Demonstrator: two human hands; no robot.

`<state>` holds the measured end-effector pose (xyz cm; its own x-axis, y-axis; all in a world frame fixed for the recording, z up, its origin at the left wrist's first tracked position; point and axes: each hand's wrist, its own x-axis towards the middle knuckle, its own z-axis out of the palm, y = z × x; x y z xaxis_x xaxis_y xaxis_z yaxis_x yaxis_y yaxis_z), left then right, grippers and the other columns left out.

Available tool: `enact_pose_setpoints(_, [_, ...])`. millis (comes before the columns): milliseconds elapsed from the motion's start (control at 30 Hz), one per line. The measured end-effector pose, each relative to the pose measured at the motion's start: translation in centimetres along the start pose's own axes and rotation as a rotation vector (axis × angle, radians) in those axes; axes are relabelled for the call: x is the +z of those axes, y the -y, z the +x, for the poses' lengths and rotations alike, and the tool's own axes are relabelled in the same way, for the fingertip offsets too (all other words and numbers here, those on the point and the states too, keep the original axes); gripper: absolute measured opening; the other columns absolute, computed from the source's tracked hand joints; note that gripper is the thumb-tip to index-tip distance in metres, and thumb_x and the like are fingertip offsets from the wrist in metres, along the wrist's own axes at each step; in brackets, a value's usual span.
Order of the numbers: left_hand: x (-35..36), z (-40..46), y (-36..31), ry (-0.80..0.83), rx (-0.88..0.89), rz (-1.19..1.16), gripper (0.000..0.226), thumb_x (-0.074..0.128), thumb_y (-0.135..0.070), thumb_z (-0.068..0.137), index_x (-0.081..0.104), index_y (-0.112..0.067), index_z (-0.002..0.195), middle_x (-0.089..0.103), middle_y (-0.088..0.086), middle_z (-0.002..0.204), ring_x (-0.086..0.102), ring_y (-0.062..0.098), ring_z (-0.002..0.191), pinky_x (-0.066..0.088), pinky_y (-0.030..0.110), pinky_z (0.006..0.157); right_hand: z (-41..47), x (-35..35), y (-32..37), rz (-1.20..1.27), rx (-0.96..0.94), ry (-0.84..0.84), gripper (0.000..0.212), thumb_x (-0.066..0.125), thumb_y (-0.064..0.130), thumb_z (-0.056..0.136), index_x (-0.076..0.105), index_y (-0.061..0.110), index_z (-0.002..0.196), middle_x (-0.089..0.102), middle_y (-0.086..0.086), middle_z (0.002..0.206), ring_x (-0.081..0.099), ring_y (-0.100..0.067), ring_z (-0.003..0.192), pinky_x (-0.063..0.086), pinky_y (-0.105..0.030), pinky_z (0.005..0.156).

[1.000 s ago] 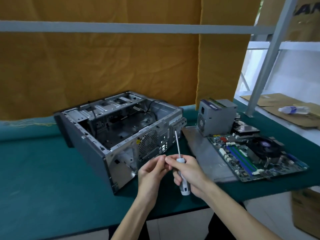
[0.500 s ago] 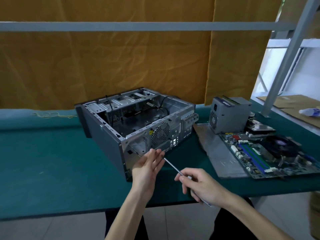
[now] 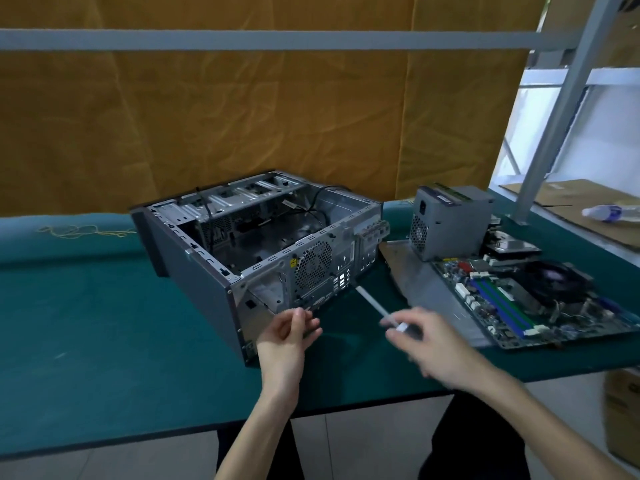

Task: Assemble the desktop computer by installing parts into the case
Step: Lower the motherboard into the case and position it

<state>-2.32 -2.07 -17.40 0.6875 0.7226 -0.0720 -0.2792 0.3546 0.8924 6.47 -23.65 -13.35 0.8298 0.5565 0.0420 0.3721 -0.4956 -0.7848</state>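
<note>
Steel-shafted screwdriver, light, stiff, gripped by right hand fingers at its handle; left hand fingers loosely curled, empty, touching the heavy case

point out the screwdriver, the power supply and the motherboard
screwdriver [image 3: 372, 302]: head view, on the bare metal shaft ahead of the fingers
power supply [image 3: 450, 233]: head view, on its grey side wall facing the camera
motherboard [image 3: 498, 299]: head view, on the blue and green memory slots
</note>
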Motion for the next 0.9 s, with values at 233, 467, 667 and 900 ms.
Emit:
enact_pose_setpoints(233, [0.3, 0.1, -0.1, -0.100, 0.101, 0.052, 0.017, 0.068, -0.010, 0.096, 0.067, 0.007, 0.096, 0.072, 0.014, 0.079, 0.071, 0.017, 0.067, 0.060, 0.025, 0.067, 5.1, -3.5, -3.2, -0.879, 0.220, -0.302, 0.029, 0.057, 0.034, 0.103, 0.067, 0.014, 0.121, 0.059, -0.010, 0.122, 0.067, -0.031, 0.104, 0.049, -0.036, 0.073])
enact_pose_setpoints(467, [0.2, 0.1, -0.5, -0.068, 0.067, 0.063, 0.010, 0.071, -0.010, 0.094, 0.074, 0.000, 0.096, 0.077, 0.016, 0.087, 0.074, 0.017, 0.072, 0.059, 0.023, 0.065, 6.7, -3.0, -3.2, -0.935, 0.182, -0.363, 0.035, 0.063, 0.039, 0.098, 0.064, 0.012, 0.120, 0.064, -0.013, 0.123, 0.059, -0.032, 0.116, 0.049, -0.039, 0.091])
enact_pose_setpoints(667, [0.4, 0.0, -1.7, 0.034, -0.141, 0.040, 0.015, 0.072, -0.025, 0.094, 0.076, -0.014, 0.103, 0.079, 0.003, 0.100, 0.075, 0.009, 0.086, 0.055, 0.019, 0.060, 4.1, 4.5, 3.3, 0.011, -0.309, -0.163, 0.013, 0.082, 0.022, 0.086, 0.078, 0.023, 0.098, 0.070, 0.011, 0.084, 0.064, -0.005, 0.069, 0.049, -0.019, 0.067])
enact_pose_setpoints(900, [-0.6, -0.3, -3.2, 0.158, -0.278, 0.037, 0.023, 0.071, -0.030, 0.094, 0.083, -0.022, 0.076, 0.069, -0.003, 0.079, 0.062, 0.002, 0.065, 0.044, 0.016, 0.050, 4.3, 8.1, 5.4, 0.430, -0.287, -0.070, 0.008, 0.078, 0.011, 0.089, 0.081, 0.016, 0.095, 0.077, -0.003, 0.079, 0.071, -0.021, 0.065, 0.061, -0.034, 0.066])
